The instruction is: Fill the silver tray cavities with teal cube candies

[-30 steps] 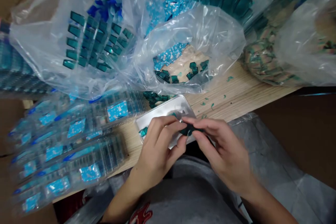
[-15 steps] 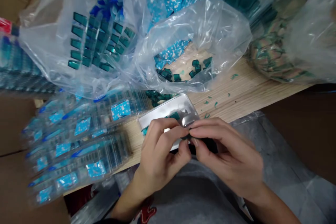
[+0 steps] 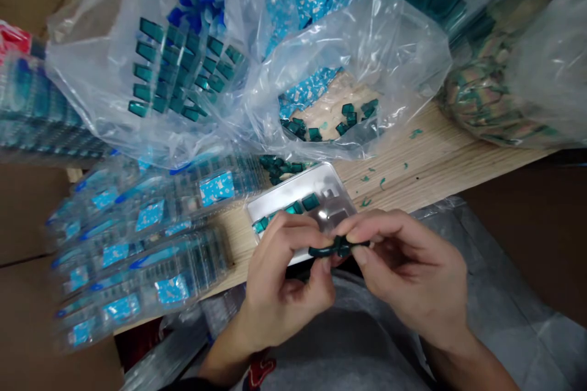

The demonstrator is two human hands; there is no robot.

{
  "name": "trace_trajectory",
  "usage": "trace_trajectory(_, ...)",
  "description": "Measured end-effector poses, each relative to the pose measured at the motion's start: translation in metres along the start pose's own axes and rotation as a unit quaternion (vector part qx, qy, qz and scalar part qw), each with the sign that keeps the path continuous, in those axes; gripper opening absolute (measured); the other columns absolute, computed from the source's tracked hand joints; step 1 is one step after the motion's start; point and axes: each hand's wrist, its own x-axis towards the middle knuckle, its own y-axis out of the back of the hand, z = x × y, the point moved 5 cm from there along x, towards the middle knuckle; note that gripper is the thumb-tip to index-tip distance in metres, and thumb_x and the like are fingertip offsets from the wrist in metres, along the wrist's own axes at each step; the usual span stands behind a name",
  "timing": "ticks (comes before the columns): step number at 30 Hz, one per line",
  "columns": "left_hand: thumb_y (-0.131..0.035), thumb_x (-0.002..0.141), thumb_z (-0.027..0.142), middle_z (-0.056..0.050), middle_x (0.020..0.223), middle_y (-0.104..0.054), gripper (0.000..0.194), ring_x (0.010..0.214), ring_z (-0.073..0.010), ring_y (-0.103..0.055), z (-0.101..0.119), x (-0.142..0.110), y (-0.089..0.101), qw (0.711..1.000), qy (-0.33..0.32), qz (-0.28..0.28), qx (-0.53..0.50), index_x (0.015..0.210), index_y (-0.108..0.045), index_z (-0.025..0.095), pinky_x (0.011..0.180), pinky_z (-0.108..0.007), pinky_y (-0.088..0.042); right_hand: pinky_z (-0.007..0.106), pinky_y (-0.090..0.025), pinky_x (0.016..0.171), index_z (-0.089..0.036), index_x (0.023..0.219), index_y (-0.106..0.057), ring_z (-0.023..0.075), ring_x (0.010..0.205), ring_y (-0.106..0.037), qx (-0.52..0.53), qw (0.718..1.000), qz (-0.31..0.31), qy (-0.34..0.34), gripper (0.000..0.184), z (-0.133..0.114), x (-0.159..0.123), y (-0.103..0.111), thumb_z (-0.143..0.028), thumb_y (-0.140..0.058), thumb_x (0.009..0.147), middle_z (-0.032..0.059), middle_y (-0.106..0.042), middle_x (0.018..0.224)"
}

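Observation:
Both hands meet just in front of the wooden table's [image 3: 431, 153] near edge. My left hand [image 3: 287, 281] and my right hand [image 3: 408, 275] pinch the same small dark teal plastic piece [image 3: 337, 248] between thumbs and fingertips. Right behind the fingers lies a shiny metal tray [image 3: 321, 186] holding a few teal pieces [image 3: 302, 204]. More loose teal pieces [image 3: 321, 125] sit inside an open clear plastic bag [image 3: 380, 55] farther back.
A clear bag of stacked teal parts [image 3: 178, 73] stands at the back left. Rows of clear packets with blue labels [image 3: 137, 244] cover the left. More filled bags [image 3: 504, 98] crowd the back right. Teal scraps [image 3: 376, 180] dot the wood. Cardboard [image 3: 27, 214] shows at the left.
The hands have drawn slightly toward me off the tray, which shows more teal pieces now. The teal piece between the fingertips is more exposed. The camera view shifted a little.

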Motion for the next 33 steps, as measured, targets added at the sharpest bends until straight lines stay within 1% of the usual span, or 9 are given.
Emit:
trace_trajectory(7, -0.056, 0.092, 0.016, -0.002, 0.083, -0.061, 0.011, 0.078, -0.0161, -0.058, -0.005, -0.002, 0.000, 1.000, 0.024, 0.004, -0.004, 0.100, -0.060, 0.022, 0.069, -0.032, -0.049, 0.021, -0.062, 0.057, -0.025, 0.087, -0.070, 0.0094, 0.058, -0.070, 0.100, 0.994, 0.041, -0.012, 0.018, 0.011, 0.002, 0.002, -0.008, -0.067, 0.084, -0.0029, -0.075, 0.085)
trace_trajectory(10, -0.052, 0.095, 0.015, -0.001, 0.080, -0.060, 0.012, 0.077, -0.0155, -0.058, -0.012, -0.003, 0.011, 0.997, 0.059, 0.050, 0.004, 0.093, -0.061, 0.022, 0.067, -0.030, -0.049, 0.020, -0.062, 0.054, -0.025, 0.084, -0.071, 0.0087, 0.056, -0.069, 0.140, 0.982, 0.124, 0.012, 0.017, 0.012, 0.005, 0.017, -0.009, -0.065, 0.086, -0.0048, -0.074, 0.083)
trace_trajectory(12, -0.052, 0.095, 0.013, -0.002, 0.083, -0.060, 0.013, 0.081, -0.0158, -0.059, -0.014, -0.003, 0.016, 0.997, 0.062, 0.055, 0.012, 0.096, -0.061, 0.022, 0.070, -0.029, -0.050, 0.020, -0.063, 0.055, -0.025, 0.083, -0.071, 0.0099, 0.061, -0.071, 0.111, 0.982, 0.150, 0.018, 0.020, 0.010, 0.006, 0.022, -0.007, -0.064, 0.085, -0.0045, -0.073, 0.083)
trace_trajectory(16, -0.059, 0.091, 0.012, -0.005, 0.106, -0.062, 0.029, 0.099, -0.0178, -0.060, -0.006, 0.000, 0.012, 1.000, 0.002, -0.016, 0.027, 0.118, -0.058, 0.022, 0.085, -0.032, -0.053, 0.021, -0.062, 0.060, -0.026, 0.085, -0.069, 0.0106, 0.067, -0.072, 0.000, 0.997, 0.076, 0.009, 0.024, 0.005, 0.007, 0.011, -0.003, -0.063, 0.082, -0.0027, -0.074, 0.088)
trace_trajectory(19, -0.059, 0.089, 0.005, -0.004, 0.104, -0.063, 0.034, 0.097, -0.0164, -0.061, 0.003, 0.003, 0.010, 0.995, -0.046, -0.035, 0.075, 0.119, -0.058, 0.023, 0.082, -0.030, -0.054, 0.024, -0.062, 0.071, -0.026, 0.087, -0.068, 0.0127, 0.079, -0.072, -0.059, 0.996, 0.042, 0.045, 0.026, -0.003, 0.006, 0.003, -0.002, -0.063, 0.080, -0.0022, -0.073, 0.086)
trace_trajectory(22, -0.057, 0.090, 0.005, -0.003, 0.098, -0.063, 0.029, 0.089, -0.0162, -0.062, 0.005, 0.005, 0.010, 0.994, -0.043, -0.044, 0.088, 0.113, -0.059, 0.023, 0.076, -0.029, -0.054, 0.026, -0.061, 0.074, -0.027, 0.089, -0.069, 0.0141, 0.083, -0.071, -0.089, 0.994, 0.011, 0.054, 0.028, -0.007, 0.004, -0.003, -0.002, -0.063, 0.079, -0.0017, -0.073, 0.087)
trace_trajectory(25, -0.056, 0.092, 0.011, -0.003, 0.094, -0.062, 0.021, 0.086, -0.0158, -0.061, 0.003, 0.004, 0.008, 0.998, -0.012, -0.048, 0.032, 0.109, -0.058, 0.022, 0.073, -0.028, -0.054, 0.023, -0.060, 0.063, -0.027, 0.088, -0.069, 0.0118, 0.071, -0.070, -0.053, 0.998, 0.007, 0.040, 0.027, -0.007, 0.003, -0.007, -0.002, -0.064, 0.078, -0.0025, -0.073, 0.085)
trace_trajectory(30, -0.056, 0.095, 0.022, -0.002, 0.085, -0.058, 0.005, 0.080, -0.0149, -0.059, -0.004, -0.002, 0.013, 0.998, 0.042, 0.019, -0.049, 0.099, -0.058, 0.023, 0.070, -0.028, -0.053, 0.020, -0.056, 0.047, -0.027, 0.084, -0.071, 0.0086, 0.052, -0.064, 0.110, 0.993, 0.051, 0.002, 0.020, -0.001, 0.010, 0.004, -0.008, -0.065, 0.083, -0.0046, -0.074, 0.078)
trace_trajectory(33, -0.057, 0.095, 0.030, -0.002, 0.082, -0.056, 0.007, 0.071, -0.0140, -0.056, -0.018, -0.005, 0.026, 0.983, 0.105, 0.086, -0.127, 0.093, -0.059, 0.024, 0.056, -0.026, -0.051, 0.017, -0.051, 0.041, -0.028, 0.077, -0.073, 0.0070, 0.049, -0.061, 0.153, 0.977, 0.149, 0.017, 0.020, 0.000, 0.016, 0.031, -0.011, -0.065, 0.084, -0.0054, -0.071, 0.072)
